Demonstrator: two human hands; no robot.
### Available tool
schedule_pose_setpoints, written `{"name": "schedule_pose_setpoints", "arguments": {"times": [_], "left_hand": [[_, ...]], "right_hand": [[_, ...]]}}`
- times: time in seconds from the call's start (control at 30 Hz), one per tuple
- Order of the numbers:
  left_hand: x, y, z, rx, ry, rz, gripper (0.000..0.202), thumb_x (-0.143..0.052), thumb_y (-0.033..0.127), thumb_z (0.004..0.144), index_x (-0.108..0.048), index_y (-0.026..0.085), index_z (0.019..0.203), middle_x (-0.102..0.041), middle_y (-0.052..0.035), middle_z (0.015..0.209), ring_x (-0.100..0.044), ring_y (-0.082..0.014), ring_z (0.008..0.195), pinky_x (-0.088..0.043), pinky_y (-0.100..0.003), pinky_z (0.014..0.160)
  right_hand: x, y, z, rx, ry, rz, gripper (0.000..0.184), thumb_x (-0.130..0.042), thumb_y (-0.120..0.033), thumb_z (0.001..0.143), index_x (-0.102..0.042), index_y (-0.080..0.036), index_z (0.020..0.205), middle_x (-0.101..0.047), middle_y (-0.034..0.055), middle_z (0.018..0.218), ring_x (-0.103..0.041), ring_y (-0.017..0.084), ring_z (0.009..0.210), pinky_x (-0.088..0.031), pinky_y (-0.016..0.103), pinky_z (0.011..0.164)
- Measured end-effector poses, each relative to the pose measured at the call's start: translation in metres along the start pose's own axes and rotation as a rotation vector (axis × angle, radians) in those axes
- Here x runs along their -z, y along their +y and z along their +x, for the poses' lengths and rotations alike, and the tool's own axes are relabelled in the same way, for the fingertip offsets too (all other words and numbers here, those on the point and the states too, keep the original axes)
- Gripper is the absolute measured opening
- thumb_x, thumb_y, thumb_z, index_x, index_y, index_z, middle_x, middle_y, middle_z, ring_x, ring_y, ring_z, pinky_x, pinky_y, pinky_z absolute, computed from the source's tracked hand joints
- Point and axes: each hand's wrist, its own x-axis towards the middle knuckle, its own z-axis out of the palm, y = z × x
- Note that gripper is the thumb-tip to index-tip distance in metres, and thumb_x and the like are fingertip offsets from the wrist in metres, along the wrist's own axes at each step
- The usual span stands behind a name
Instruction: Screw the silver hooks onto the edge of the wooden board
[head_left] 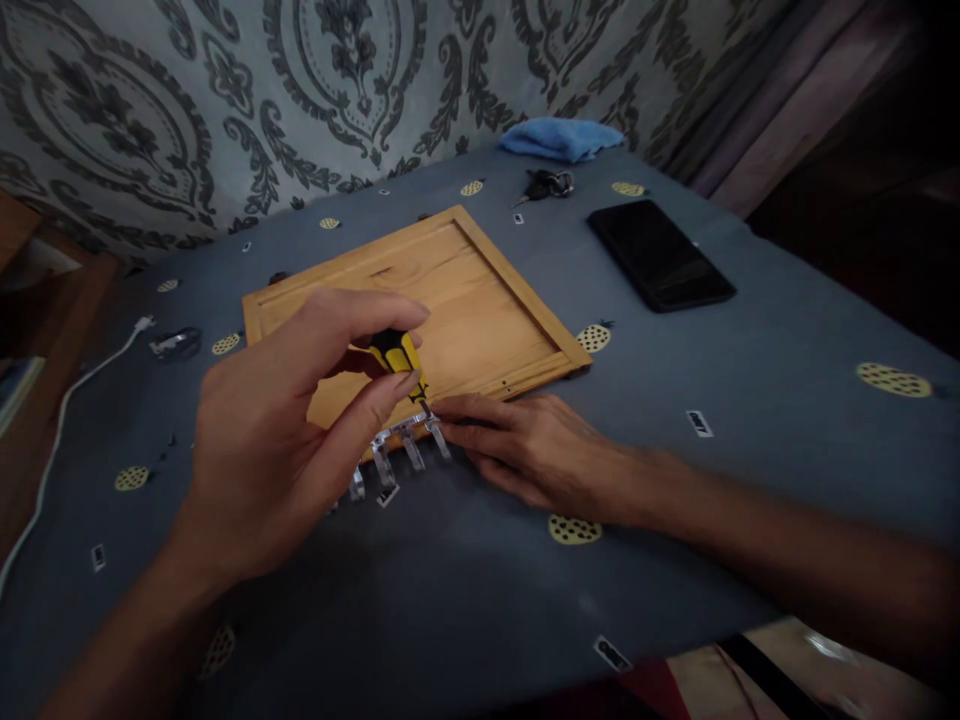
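My left hand (pixel 292 420) is closed round the yellow and black handle of a short screwdriver (pixel 403 360). The screwdriver tilts down, its tip at the right end of a shiny metal hook rack (pixel 397 434). Several hooks hang from that rack, which lies along the near edge of a wooden board (pixel 450 310) with a raised frame. Beside the tip, my right hand (pixel 532 445) has its fingers stretched out and lying against the rack's end and the board's edge. My left hand covers part of the board and the rack's left end.
On the blue tablecloth (pixel 750 480) with pineapple prints lie a black phone (pixel 660 255), keys (pixel 546 186) and a blue cloth (pixel 561 138). A white cable (pixel 67 400) runs along the left. Small dark pieces (pixel 169 442) lie left of my left hand. A patterned wall stands behind.
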Motion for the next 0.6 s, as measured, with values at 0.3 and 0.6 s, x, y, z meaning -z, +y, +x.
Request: {"name": "schedule_pose_setpoints", "arguments": {"times": [0.3,0.6], "left_hand": [[-0.0016,-0.0041,0.0001,-0.077,-0.012,0.109,0.031,-0.067,0.017,0.092,-0.060,0.030,0.119,-0.070,0.0052,0.109,-0.069,-0.0127,0.084,-0.059,-0.033,0.077],[-0.0030,-0.0018,-0.0031,-0.022,0.050,0.039,0.037,-0.069,0.020,0.090,-0.062,0.038,0.122,-0.073,0.0082,0.110,-0.071,-0.0156,0.084,-0.058,-0.036,0.077]], "right_hand": [[0.0004,-0.0009,-0.0002,-0.009,0.009,-0.002,0.037,-0.052,-0.012,0.094,-0.065,-0.012,0.129,-0.064,0.0135,0.136,-0.071,0.021,0.097,-0.057,0.032,0.069],[0.0010,-0.0007,0.0009,-0.015,-0.003,-0.005,0.040,-0.054,-0.011,0.092,-0.065,-0.013,0.131,-0.064,0.0135,0.135,-0.071,0.023,0.098,-0.059,0.034,0.069]]}}
